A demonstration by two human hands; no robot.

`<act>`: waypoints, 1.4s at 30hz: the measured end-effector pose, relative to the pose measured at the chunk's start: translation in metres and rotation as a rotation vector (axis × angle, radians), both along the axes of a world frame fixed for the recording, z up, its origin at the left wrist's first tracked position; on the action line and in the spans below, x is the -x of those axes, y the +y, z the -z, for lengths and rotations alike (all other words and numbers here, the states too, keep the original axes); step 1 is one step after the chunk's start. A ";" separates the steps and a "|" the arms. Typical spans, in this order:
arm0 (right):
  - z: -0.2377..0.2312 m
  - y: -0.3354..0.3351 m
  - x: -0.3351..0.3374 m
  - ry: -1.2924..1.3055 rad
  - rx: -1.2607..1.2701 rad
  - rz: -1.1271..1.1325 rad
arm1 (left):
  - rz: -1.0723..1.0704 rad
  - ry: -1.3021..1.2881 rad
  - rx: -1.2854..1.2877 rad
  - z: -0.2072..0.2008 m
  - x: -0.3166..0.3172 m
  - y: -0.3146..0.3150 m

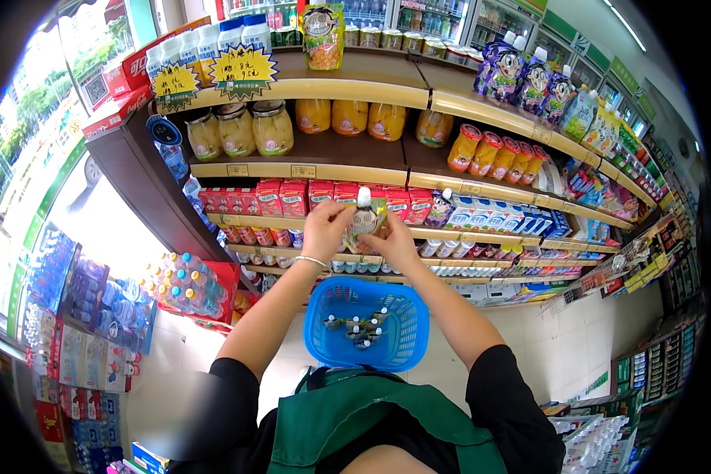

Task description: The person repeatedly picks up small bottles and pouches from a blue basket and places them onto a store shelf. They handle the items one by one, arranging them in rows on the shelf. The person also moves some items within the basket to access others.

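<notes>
Carefully, I held the small spouted pouch (366, 223) upright between my hands, in front of the shelves, its white cap on top and its printed face toward me. For a soft pack like that, I judged it best to pinch lightly at the edges, keep the spout up and spare the middle any squeeze. My left hand (327, 232) grasped its upper left side, fingertips curled in near the cap; my right hand (396, 245) had the lower right, thumb against the front. Both sets of fingers were nearly closed, though those behind the pouch I couldn't make out. Just behind it stood red cartons (294, 197); lower down and nearer me, a blue basket (363, 289) held several white-capped packs (356, 332).
</notes>
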State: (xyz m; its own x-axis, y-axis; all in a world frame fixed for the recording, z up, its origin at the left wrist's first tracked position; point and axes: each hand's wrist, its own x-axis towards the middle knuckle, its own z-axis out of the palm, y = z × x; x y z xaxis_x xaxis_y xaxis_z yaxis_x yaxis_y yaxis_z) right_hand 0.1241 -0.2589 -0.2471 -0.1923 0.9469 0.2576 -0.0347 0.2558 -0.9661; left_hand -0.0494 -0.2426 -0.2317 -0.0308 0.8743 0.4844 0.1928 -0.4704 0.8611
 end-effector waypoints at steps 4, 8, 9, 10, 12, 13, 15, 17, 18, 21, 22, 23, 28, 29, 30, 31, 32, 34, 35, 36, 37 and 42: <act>-0.070 0.029 0.007 0.034 -0.149 0.002 | 0.044 -0.123 -0.020 -0.081 0.004 0.009; -0.147 0.061 0.002 -0.117 -0.402 0.152 | 0.061 -0.047 -0.177 -0.156 0.006 0.021; -0.170 0.062 0.009 -0.089 -0.375 0.149 | 0.082 -0.067 -0.232 -0.164 0.010 0.033; -0.186 0.069 0.009 -0.028 -0.452 0.144 | 0.058 -0.046 -0.223 -0.177 0.009 0.036; -0.212 0.092 0.009 -0.009 -0.596 0.199 | 0.033 -0.027 -0.356 -0.198 0.008 0.052; -0.225 0.108 0.010 -0.047 -0.660 0.256 | 0.022 -0.030 -0.423 -0.206 0.014 0.067; -0.254 0.123 0.020 0.048 -0.666 0.212 | -0.103 0.030 -0.485 -0.219 0.030 0.097; -0.269 0.149 0.029 -0.105 -0.668 0.381 | -0.193 0.072 -0.454 -0.227 0.047 0.123; -0.272 0.167 0.031 -0.046 -0.694 0.347 | -0.187 0.066 -0.383 -0.228 0.046 0.132; -0.275 0.191 0.047 -0.096 -0.524 0.309 | -0.234 0.122 -0.279 -0.221 0.054 0.152; -0.271 0.211 0.046 -0.175 -0.605 0.413 | -0.228 0.093 -0.269 -0.217 0.049 0.160; -0.267 0.220 0.047 -0.194 -0.613 0.407 | -0.231 0.086 -0.278 -0.217 0.045 0.156; -0.258 0.228 0.068 -0.302 -0.616 0.390 | -0.210 0.091 -0.366 -0.197 0.056 0.176; -0.257 0.227 0.071 -0.322 -0.627 0.402 | -0.211 0.103 -0.373 -0.195 0.056 0.177; -0.258 0.227 0.072 -0.346 -0.612 0.405 | -0.189 0.111 -0.360 -0.193 0.057 0.179; -0.258 0.230 0.071 -0.356 -0.601 0.412 | -0.197 0.134 -0.370 -0.192 0.056 0.181; -0.258 0.233 0.070 -0.366 -0.591 0.418 | -0.206 0.158 -0.379 -0.191 0.056 0.183; -0.256 0.238 0.070 -0.402 -0.564 0.444 | -0.202 0.196 -0.317 -0.193 0.054 0.180; -0.255 0.239 0.069 -0.394 -0.559 0.445 | -0.217 0.218 -0.325 -0.194 0.053 0.181; -0.253 0.240 0.068 -0.387 -0.554 0.448 | -0.232 0.239 -0.333 -0.194 0.051 0.181; -0.254 0.241 0.070 -0.378 -0.552 0.443 | -0.254 0.260 -0.341 -0.194 0.052 0.183; -0.253 0.245 0.075 -0.387 -0.514 0.391 | -0.230 0.264 -0.357 -0.198 0.050 0.183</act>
